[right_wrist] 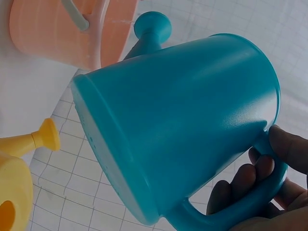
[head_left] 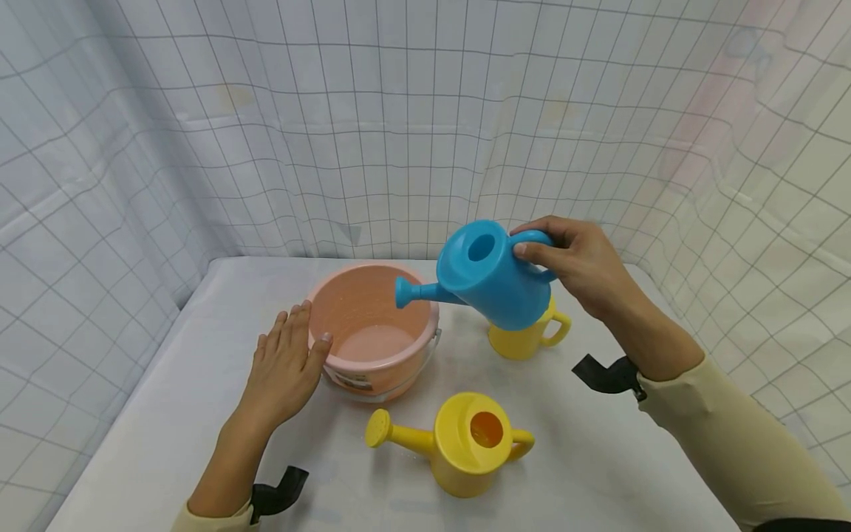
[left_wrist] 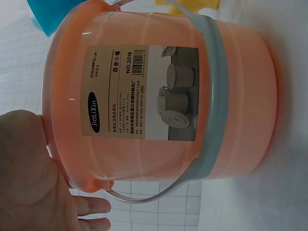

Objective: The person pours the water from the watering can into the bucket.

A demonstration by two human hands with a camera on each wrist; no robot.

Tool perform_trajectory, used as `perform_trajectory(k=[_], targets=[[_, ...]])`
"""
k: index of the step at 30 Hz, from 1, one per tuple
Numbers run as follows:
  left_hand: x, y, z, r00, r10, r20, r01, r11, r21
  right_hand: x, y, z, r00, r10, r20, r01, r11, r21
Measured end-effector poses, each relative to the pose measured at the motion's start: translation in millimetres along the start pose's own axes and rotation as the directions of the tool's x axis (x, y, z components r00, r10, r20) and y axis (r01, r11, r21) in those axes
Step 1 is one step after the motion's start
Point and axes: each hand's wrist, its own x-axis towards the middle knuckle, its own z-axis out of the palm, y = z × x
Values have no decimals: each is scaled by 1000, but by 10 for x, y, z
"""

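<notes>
My right hand [head_left: 585, 262] grips the handle of a blue watering can [head_left: 495, 284], fingers curled through it in the right wrist view. The can is tilted in the air, its spout reaching over the rim of a pink bucket [head_left: 385, 362]. Faint water streaks show by its sprinkler head [right_wrist: 153, 28] in the right wrist view. Against the bucket's left rim rests my left hand [head_left: 286, 369], fingers straight and thumb spread along the rim. The left wrist view shows the bucket's label [left_wrist: 139, 94] and lowered carrying handle [left_wrist: 214, 96].
In front of the bucket, a yellow watering can [head_left: 465, 451] stands with its spout pointing left. Another yellow can [head_left: 515, 343] is partly hidden behind the blue one. A white table [head_left: 166, 414] carries them, with checked white curtains [head_left: 399, 133] around the back and sides.
</notes>
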Motion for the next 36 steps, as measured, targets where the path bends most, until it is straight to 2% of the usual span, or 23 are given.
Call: perform_trajectory(k=[36], targets=[[-13,6,10,1000,1,-8,-1,1000,-7,54,-116,-15,1000,7,22,-6,999,-48]])
